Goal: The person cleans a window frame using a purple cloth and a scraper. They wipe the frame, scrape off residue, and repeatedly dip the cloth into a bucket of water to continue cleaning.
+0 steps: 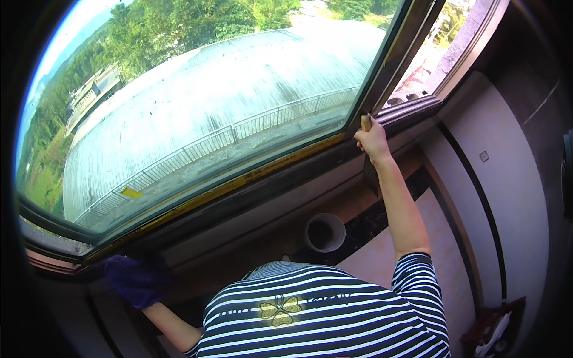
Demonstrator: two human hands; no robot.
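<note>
Before me stands a large window pane (224, 98) in a dark frame, with yellow tape bearing print along its lower edge. My right hand (372, 138) is closed around a short wooden handle (365, 122) by the frame's lower right corner; a dark, flat part extends below that hand. At the lower left, a dark blue cloth (134, 281) covers my left hand, so its fingers are hidden. This cloth is just below the left end of the sill. A small yellow sticker (132, 193) shows on the lower left of the glass.
A round whitish bucket (325, 232) stands on the floor below the window. At the lower right is a red box or stool (494, 329) with white material on it. The window gap (418, 67) at right opens outdoors; a railing and metal roof lie outside.
</note>
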